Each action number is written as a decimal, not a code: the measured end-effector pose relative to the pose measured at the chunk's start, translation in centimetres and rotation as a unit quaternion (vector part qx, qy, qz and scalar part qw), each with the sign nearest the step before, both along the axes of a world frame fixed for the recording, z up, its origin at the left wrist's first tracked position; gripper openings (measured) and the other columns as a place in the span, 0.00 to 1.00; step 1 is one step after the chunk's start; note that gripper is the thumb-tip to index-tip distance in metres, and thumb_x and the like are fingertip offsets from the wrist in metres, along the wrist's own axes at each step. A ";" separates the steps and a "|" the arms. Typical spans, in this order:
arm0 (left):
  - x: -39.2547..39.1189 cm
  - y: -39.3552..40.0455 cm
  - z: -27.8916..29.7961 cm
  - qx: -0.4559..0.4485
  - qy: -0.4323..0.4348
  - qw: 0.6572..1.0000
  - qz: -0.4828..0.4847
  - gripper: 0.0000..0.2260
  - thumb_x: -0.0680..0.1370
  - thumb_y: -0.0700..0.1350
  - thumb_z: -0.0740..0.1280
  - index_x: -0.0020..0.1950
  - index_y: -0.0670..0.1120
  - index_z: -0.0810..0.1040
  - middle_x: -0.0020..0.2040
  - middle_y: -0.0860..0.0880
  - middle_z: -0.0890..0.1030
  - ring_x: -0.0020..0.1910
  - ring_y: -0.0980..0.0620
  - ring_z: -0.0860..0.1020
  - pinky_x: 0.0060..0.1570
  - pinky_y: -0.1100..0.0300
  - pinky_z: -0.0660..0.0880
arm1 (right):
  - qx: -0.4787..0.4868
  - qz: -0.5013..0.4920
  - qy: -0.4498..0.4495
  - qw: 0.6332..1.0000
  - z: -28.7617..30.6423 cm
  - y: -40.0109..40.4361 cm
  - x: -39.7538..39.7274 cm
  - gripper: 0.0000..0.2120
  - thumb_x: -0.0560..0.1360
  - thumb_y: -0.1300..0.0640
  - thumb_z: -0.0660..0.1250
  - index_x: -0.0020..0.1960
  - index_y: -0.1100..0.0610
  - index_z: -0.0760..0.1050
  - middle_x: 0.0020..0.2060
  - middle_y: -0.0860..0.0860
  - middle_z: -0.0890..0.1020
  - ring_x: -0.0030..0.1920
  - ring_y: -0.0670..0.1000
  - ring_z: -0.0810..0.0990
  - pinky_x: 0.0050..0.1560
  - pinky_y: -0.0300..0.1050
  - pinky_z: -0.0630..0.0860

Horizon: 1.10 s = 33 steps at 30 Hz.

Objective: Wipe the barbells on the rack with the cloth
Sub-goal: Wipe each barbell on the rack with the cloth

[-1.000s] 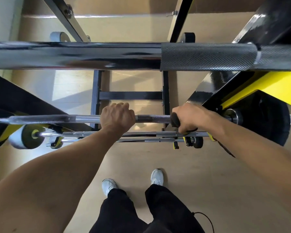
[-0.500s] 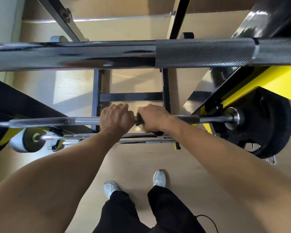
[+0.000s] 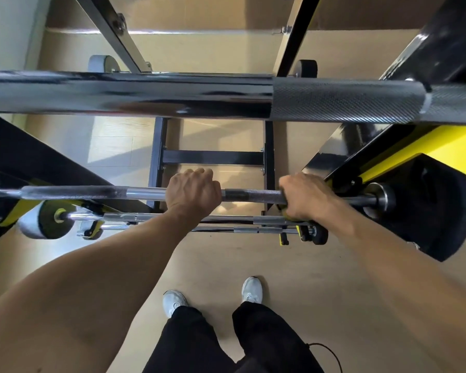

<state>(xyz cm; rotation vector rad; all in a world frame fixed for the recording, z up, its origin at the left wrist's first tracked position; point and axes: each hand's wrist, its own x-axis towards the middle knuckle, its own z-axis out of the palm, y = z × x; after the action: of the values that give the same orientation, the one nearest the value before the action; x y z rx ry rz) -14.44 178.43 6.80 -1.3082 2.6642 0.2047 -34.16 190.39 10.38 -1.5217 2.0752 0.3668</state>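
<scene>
Fingers [image 3: 199, 175] of our left hand [image 3: 193, 195] curl fully over the middle barbell [image 3: 250, 195], wrapped tight around its shaft so the fingertips are tucked out of sight underneath. Our right hand [image 3: 304, 196] is likewise closed around the same bar, a short stretch of dark knurled steel showing between the two fists; a sliver of yellowish-green cloth [image 3: 289, 217] peeks out below the heel of that hand, the rest of it buried inside the grip, so we cannot tell how it is folded or how much of the bar it covers. Just beyond the right knuckles the shaft runs to a collar and a black weight plate [image 3: 439, 211], whose lower edge is blurred. Away from the left knuckles the bar passes a chrome band and another knurled length, then is cut off by the frame edge. Below our wrists two thinner bars [image 3: 151, 218] lie on lower pegs, partly hidden by our forearms, with a white-rimmed plate [image 3: 49, 223] at their far left end. Above the fingers a thick upper barbell [image 3: 172, 94] crosses the whole view, close to the lens and out of focus. Black and yellow rack arms [image 3: 428, 146] flank both hands. Beneath us, white shoes [image 3: 250, 289] stand on the tan floor [image 3: 226, 259].
</scene>
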 end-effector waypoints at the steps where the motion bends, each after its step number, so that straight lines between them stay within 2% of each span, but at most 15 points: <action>1: 0.0 0.0 0.0 0.001 0.001 1.000 0.000 0.14 0.81 0.52 0.53 0.38 0.47 0.68 0.32 0.52 0.67 0.32 0.51 0.70 0.36 0.56 0.66 | -0.006 0.009 -0.011 1.000 -0.5 -1.0 1.0 0.09 0.70 0.58 0.74 0.48 0.53 0.77 0.38 0.49 0.78 0.40 0.52 0.79 0.41 0.46 0.76; 5: -0.1 0.1 -0.1 -0.010 -0.012 1.000 0.001 0.13 0.79 0.50 0.55 0.37 0.47 0.68 0.33 0.50 0.71 0.34 0.49 0.71 0.36 0.55 0.67 | -0.066 0.052 -0.050 0.995 -2.5 -5.5 6.3 0.08 0.74 0.57 0.70 0.52 0.55 0.78 0.44 0.53 0.81 0.45 0.56 0.81 0.40 0.46 0.71; 9: -0.2 0.0 -0.2 -0.017 -0.019 1.000 -0.004 0.11 0.79 0.48 0.57 0.37 0.48 0.69 0.36 0.50 0.75 0.37 0.47 0.74 0.36 0.55 0.67 | -0.116 0.050 -0.096 0.987 -3.0 -6.9 8.6 0.13 0.73 0.55 0.69 0.57 0.54 0.74 0.50 0.54 0.82 0.48 0.58 0.81 0.45 0.49 0.73; 11: -0.2 0.0 -0.3 -0.013 -0.011 1.000 0.001 0.12 0.79 0.50 0.56 0.38 0.47 0.68 0.35 0.50 0.72 0.36 0.47 0.73 0.36 0.55 0.65 | -0.099 0.057 -0.089 0.989 -2.8 -5.6 7.2 0.13 0.74 0.55 0.69 0.57 0.53 0.72 0.47 0.53 0.81 0.46 0.57 0.79 0.43 0.48 0.69; 14: -0.1 0.1 -0.2 -0.012 0.007 1.000 0.008 0.13 0.79 0.51 0.55 0.38 0.46 0.70 0.35 0.50 0.74 0.34 0.48 0.73 0.36 0.55 0.68 | -0.066 0.060 -0.050 0.995 -1.9 -2.9 4.0 0.14 0.74 0.52 0.68 0.59 0.52 0.71 0.44 0.51 0.78 0.43 0.54 0.76 0.43 0.47 0.69; 18: 0.1 0.2 -0.1 -0.008 0.015 1.000 0.016 0.14 0.80 0.52 0.54 0.38 0.48 0.71 0.34 0.50 0.75 0.33 0.49 0.73 0.37 0.55 0.70 | -0.070 0.066 -0.007 0.995 -0.6 0.7 1.8 0.23 0.76 0.54 0.68 0.68 0.52 0.65 0.52 0.54 0.78 0.51 0.57 0.79 0.48 0.54 0.75; 20: 0.0 0.1 0.1 -0.001 0.011 0.999 0.034 0.16 0.80 0.52 0.54 0.38 0.47 0.73 0.32 0.51 0.74 0.31 0.51 0.71 0.37 0.56 0.68 | -0.064 0.092 0.044 0.993 0.0 2.5 1.1 0.28 0.76 0.57 0.68 0.72 0.52 0.59 0.57 0.56 0.74 0.55 0.57 0.76 0.50 0.54 0.74; 22: -0.1 0.2 0.4 0.003 0.002 0.999 0.043 0.17 0.80 0.51 0.54 0.38 0.45 0.75 0.34 0.48 0.77 0.31 0.51 0.71 0.37 0.55 0.68 | -0.055 0.107 0.055 0.991 0.7 4.3 0.5 0.37 0.74 0.59 0.69 0.76 0.52 0.52 0.63 0.56 0.69 0.62 0.57 0.72 0.59 0.55 0.72; 24: -0.1 0.4 0.9 0.014 -0.010 0.999 0.036 0.16 0.81 0.50 0.55 0.43 0.43 0.76 0.42 0.44 0.80 0.37 0.48 0.73 0.41 0.53 0.69 | -0.037 0.102 0.042 0.993 1.8 5.6 0.1 0.43 0.74 0.63 0.69 0.79 0.52 0.46 0.71 0.56 0.62 0.71 0.58 0.64 0.70 0.55 0.65; 26: -0.1 0.8 1.6 0.042 0.009 0.998 0.042 0.12 0.82 0.48 0.57 0.56 0.41 0.74 0.53 0.41 0.78 0.48 0.45 0.74 0.49 0.50 0.71 | -0.010 0.090 0.017 0.996 3.0 6.3 0.1 0.42 0.76 0.64 0.67 0.80 0.52 0.44 0.78 0.54 0.52 0.78 0.57 0.51 0.74 0.54 0.58; 27: -0.2 1.3 2.2 0.051 0.026 0.998 0.035 0.13 0.81 0.47 0.59 0.61 0.41 0.71 0.57 0.41 0.76 0.53 0.45 0.73 0.53 0.50 0.71 | 0.001 0.080 -0.011 0.997 3.8 6.5 0.2 0.39 0.78 0.62 0.66 0.80 0.51 0.46 0.79 0.52 0.49 0.79 0.56 0.47 0.75 0.54 0.56; 28: -0.4 2.1 3.1 0.059 0.050 0.997 0.014 0.15 0.80 0.46 0.62 0.64 0.41 0.70 0.61 0.42 0.74 0.57 0.45 0.72 0.58 0.51 0.70 | 0.009 0.062 -0.049 0.997 4.7 6.7 0.4 0.35 0.79 0.59 0.65 0.80 0.50 0.51 0.79 0.51 0.49 0.79 0.55 0.47 0.75 0.54 0.56; 30: -1.1 4.3 5.5 0.108 0.111 0.986 -0.058 0.23 0.77 0.44 0.67 0.71 0.44 0.67 0.68 0.44 0.71 0.65 0.45 0.70 0.67 0.49 0.67 | -0.001 0.002 -0.141 0.990 6.9 6.8 0.6 0.25 0.79 0.51 0.66 0.75 0.48 0.65 0.76 0.50 0.57 0.74 0.56 0.60 0.72 0.53 0.63; 32: -1.9 7.3 8.7 0.201 0.157 0.961 -0.110 0.30 0.75 0.41 0.70 0.76 0.47 0.64 0.72 0.47 0.69 0.70 0.47 0.68 0.72 0.49 0.64 | -0.025 -0.049 -0.211 0.976 9.1 7.0 0.8 0.17 0.78 0.49 0.67 0.66 0.47 0.74 0.62 0.50 0.66 0.62 0.54 0.71 0.64 0.47 0.70; 33: -2.4 8.7 10.0 0.267 0.178 0.941 -0.111 0.32 0.74 0.40 0.71 0.76 0.48 0.64 0.70 0.48 0.71 0.68 0.48 0.70 0.70 0.51 0.66 | -0.039 -0.066 -0.231 0.970 10.0 7.1 0.8 0.15 0.78 0.50 0.68 0.63 0.48 0.75 0.56 0.49 0.68 0.56 0.52 0.74 0.59 0.45 0.73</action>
<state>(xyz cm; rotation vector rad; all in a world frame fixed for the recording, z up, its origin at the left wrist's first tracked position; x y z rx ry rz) -16.82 187.18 16.81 -0.8527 2.7042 1.1347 -33.38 197.49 20.38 -1.3463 1.8172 -0.1144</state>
